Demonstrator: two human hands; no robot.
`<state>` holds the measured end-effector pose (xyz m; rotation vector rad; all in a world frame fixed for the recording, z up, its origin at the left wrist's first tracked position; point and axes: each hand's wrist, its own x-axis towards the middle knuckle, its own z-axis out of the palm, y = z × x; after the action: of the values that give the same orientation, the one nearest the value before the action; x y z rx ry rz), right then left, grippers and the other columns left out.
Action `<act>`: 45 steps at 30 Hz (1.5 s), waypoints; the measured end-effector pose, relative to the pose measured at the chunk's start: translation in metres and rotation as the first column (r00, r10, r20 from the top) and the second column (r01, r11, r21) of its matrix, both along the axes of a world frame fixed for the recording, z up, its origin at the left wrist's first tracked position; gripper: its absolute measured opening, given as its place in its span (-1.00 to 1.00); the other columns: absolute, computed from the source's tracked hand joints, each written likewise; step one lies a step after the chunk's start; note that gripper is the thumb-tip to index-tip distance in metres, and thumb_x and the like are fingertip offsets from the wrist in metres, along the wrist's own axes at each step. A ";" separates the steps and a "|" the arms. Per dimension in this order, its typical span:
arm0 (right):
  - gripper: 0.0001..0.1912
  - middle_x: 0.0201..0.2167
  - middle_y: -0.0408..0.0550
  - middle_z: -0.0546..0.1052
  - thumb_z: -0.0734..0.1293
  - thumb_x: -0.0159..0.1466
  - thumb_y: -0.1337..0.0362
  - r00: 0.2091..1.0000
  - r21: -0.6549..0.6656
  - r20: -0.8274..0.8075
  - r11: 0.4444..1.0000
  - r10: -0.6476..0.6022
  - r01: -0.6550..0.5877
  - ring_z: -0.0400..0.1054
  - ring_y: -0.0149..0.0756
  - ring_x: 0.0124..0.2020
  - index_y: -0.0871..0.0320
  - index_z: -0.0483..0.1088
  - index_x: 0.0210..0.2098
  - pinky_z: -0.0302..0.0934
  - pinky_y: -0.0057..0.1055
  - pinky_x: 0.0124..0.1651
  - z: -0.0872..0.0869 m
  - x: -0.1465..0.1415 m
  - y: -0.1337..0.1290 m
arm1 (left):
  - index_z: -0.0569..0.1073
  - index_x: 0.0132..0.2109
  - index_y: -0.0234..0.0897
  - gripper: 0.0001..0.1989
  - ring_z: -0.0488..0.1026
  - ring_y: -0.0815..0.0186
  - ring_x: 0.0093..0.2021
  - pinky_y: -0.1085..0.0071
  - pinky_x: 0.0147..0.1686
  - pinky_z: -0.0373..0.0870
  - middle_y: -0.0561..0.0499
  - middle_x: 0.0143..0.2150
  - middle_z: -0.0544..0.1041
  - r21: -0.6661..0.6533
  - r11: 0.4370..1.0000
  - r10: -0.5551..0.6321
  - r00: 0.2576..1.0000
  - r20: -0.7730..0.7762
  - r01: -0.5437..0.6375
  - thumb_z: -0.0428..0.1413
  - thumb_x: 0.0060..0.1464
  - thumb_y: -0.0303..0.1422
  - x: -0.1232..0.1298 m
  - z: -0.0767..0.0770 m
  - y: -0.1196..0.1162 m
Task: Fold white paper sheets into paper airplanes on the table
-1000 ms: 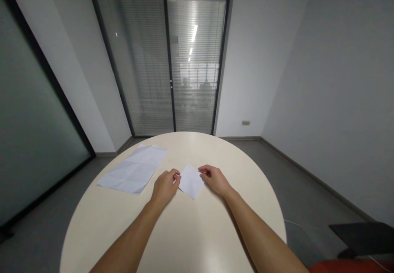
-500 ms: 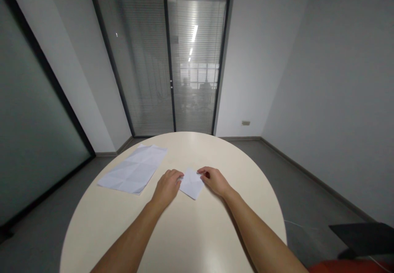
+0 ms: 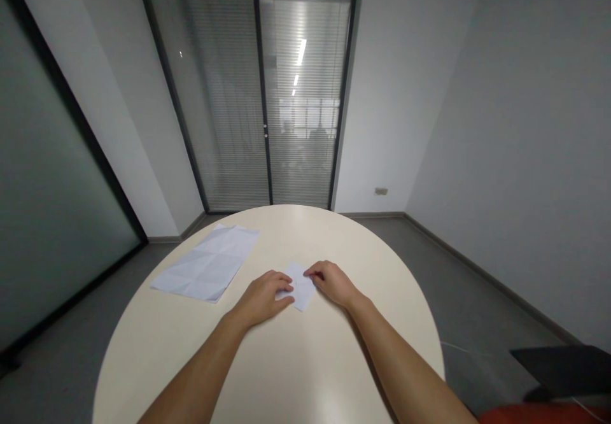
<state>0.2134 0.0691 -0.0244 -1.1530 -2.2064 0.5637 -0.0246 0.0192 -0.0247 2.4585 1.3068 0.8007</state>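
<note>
A small folded piece of white paper (image 3: 302,296) lies on the round table in front of me, one corner pointing toward me. My left hand (image 3: 267,293) rests over its left side, thumb and fingers spread apart on the paper and covering part of it. At the paper's upper right edge, my right hand (image 3: 330,281) is closed, with thumb and index finger pinched on that edge. Faint crease lines show on the paper between both hands.
A larger creased white sheet (image 3: 207,263) lies at the table's left. The round cream table (image 3: 296,373) fills the foreground. Beyond it stand a glass door with blinds (image 3: 305,156) and grey walls. A black object (image 3: 563,370) sits at lower right.
My left hand has moved right, from the paper's left edge onto the paper, and its thumb and fingers have spread. The right fingers have shifted slightly left along the edge.
</note>
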 end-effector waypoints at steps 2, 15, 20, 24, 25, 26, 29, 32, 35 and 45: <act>-0.65 -0.17 -0.02 0.65 0.25 0.21 0.45 1.000 0.001 0.004 1.000 0.006 -0.006 0.49 -0.20 -0.13 0.09 0.63 -0.18 0.29 -0.31 0.01 0.001 0.000 -0.001 | 0.62 -0.10 -0.07 -0.77 0.48 0.19 0.09 0.26 0.14 0.37 0.00 0.06 0.58 -0.018 1.000 -0.022 1.000 -0.012 0.022 0.30 0.04 -0.26 -0.003 0.002 -0.002; -0.67 -0.23 -0.03 0.65 0.25 0.20 0.43 0.999 -0.007 -0.017 0.999 0.048 -0.048 0.47 -0.24 -0.27 0.11 0.63 -0.19 0.30 -0.35 -0.11 -0.001 0.000 -0.003 | 0.61 -0.03 -0.06 -0.72 0.46 0.16 0.14 0.24 0.15 0.36 0.01 0.10 0.57 -0.031 0.999 0.039 0.996 -0.077 -0.041 0.27 0.08 -0.22 0.000 0.002 -0.001; -0.53 -0.14 -0.03 0.64 0.23 0.11 0.51 0.990 -0.007 -0.044 0.991 0.135 -0.136 0.47 -0.24 -0.21 0.13 0.60 -0.07 0.30 -0.37 -0.09 -0.004 0.003 -0.003 | 0.60 0.01 -0.11 -0.70 0.46 0.14 0.16 0.22 0.19 0.33 -0.01 0.16 0.55 -0.038 0.995 0.087 0.985 -0.148 -0.093 0.22 0.14 -0.20 -0.002 0.003 0.001; -0.45 -0.16 -0.06 0.65 0.24 0.05 0.54 0.964 -0.043 -0.057 0.964 0.258 -0.261 0.44 -0.30 -0.32 0.15 0.57 -0.01 0.29 -0.44 -0.23 -0.003 0.007 -0.003 | 0.58 0.06 -0.12 -0.68 0.44 0.16 0.19 0.25 0.23 0.30 -0.01 0.20 0.52 -0.045 0.995 0.080 0.984 -0.157 -0.089 0.18 0.18 -0.21 -0.005 0.002 0.002; -0.47 -0.16 -0.06 0.65 0.24 0.07 0.53 0.963 -0.044 -0.065 0.963 0.263 -0.266 0.44 -0.31 -0.33 0.15 0.57 -0.01 0.28 -0.44 -0.25 -0.003 0.007 -0.003 | 0.57 0.07 -0.12 -0.68 0.44 0.17 0.20 0.25 0.23 0.30 -0.01 0.21 0.51 -0.044 0.996 0.075 0.985 -0.155 -0.083 0.17 0.18 -0.21 -0.005 0.002 0.002; -0.50 -0.15 -0.05 0.65 0.25 0.10 0.52 0.963 -0.043 -0.072 0.964 0.260 -0.263 0.44 -0.31 -0.33 0.15 0.57 -0.02 0.28 -0.44 -0.25 -0.003 0.008 -0.002 | 0.57 0.07 -0.12 -0.67 0.43 0.17 0.21 0.25 0.24 0.29 -0.01 0.21 0.51 -0.043 0.996 0.072 0.986 -0.154 -0.079 0.17 0.18 -0.21 -0.006 0.001 0.002; -0.58 -0.14 -0.04 0.65 0.27 0.17 0.47 0.965 -0.044 -0.071 0.966 0.252 -0.255 0.43 -0.31 -0.34 0.13 0.58 -0.03 0.29 -0.41 -0.24 -0.003 0.009 -0.001 | 0.57 0.07 -0.12 -0.66 0.43 0.15 0.22 0.24 0.25 0.28 -0.01 0.22 0.50 -0.040 0.997 0.064 0.986 -0.153 -0.071 0.19 0.17 -0.20 -0.007 0.000 0.002; -0.63 -0.13 -0.03 0.65 0.29 0.22 0.43 0.969 -0.044 -0.069 0.970 0.236 -0.240 0.45 -0.27 -0.30 0.11 0.58 -0.04 0.31 -0.37 -0.18 -0.004 0.010 0.000 | 0.57 0.08 -0.13 -0.65 0.42 0.15 0.22 0.23 0.25 0.28 -0.02 0.22 0.50 -0.039 0.997 0.061 0.987 -0.151 -0.067 0.20 0.16 -0.19 -0.008 -0.002 0.003; -0.69 -0.12 0.00 0.64 0.32 0.25 0.38 0.975 -0.037 -0.070 0.976 0.210 -0.213 0.47 -0.22 -0.22 0.10 0.59 -0.05 0.32 -0.33 -0.11 -0.004 0.011 0.001 | 0.57 0.08 -0.12 -0.65 0.42 0.16 0.22 0.23 0.26 0.27 -0.02 0.23 0.49 -0.035 0.997 0.058 0.988 -0.146 -0.064 0.21 0.15 -0.18 -0.009 -0.003 0.005; -0.78 -0.15 0.00 0.64 0.31 0.32 0.29 0.972 -0.023 -0.105 0.977 0.208 -0.211 0.49 -0.21 -0.16 0.11 0.60 -0.14 0.33 -0.33 -0.05 -0.003 0.012 0.001 | 0.58 0.04 -0.11 -0.68 0.43 0.18 0.21 0.26 0.24 0.28 -0.03 0.21 0.51 -0.028 0.999 0.043 0.993 -0.106 -0.046 0.19 0.17 -0.18 -0.009 -0.006 0.006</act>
<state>0.2252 0.0702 -0.0278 -0.8915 -2.2512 0.7340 -0.0340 0.0254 -0.0310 2.4861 1.4042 0.6637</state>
